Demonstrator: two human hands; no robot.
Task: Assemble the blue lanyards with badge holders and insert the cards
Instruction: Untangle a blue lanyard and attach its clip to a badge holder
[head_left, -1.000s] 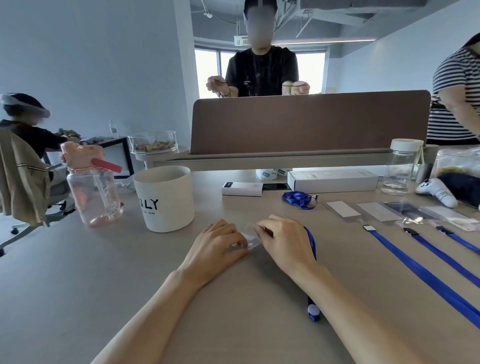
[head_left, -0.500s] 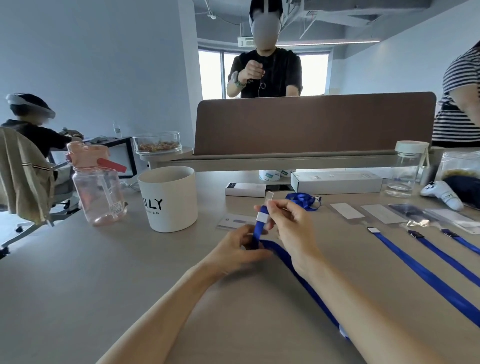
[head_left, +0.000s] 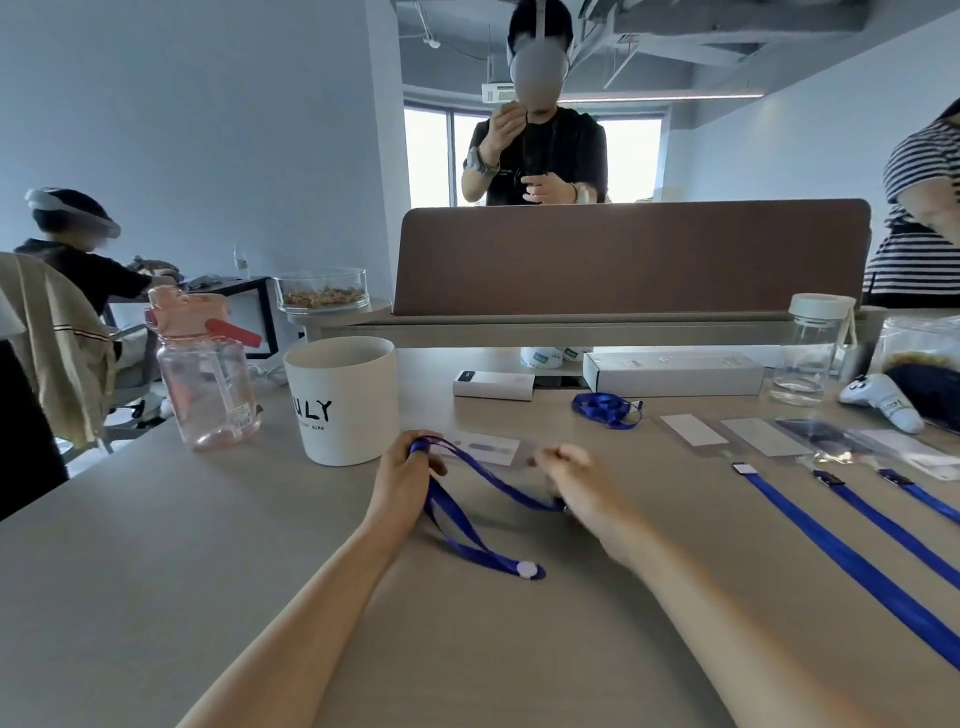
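With left hand (head_left: 402, 483), grips the blue lanyard (head_left: 496, 480) at its loop. With right hand (head_left: 584, 488), pinches the other end near the badge holder (head_left: 488, 449)

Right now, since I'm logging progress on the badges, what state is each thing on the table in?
Left hand, gripping the lanyard's loop, raised.
Right hand, holding the same lanyard further along.
Held lanyard, slack, white button end on the table.
Three lanyards on the right, laid straight and flat.
Spare lanyard, bundled.
Cup, upright, open.
Pink bottle, upright, lid on.
Jar, upright, lid on.
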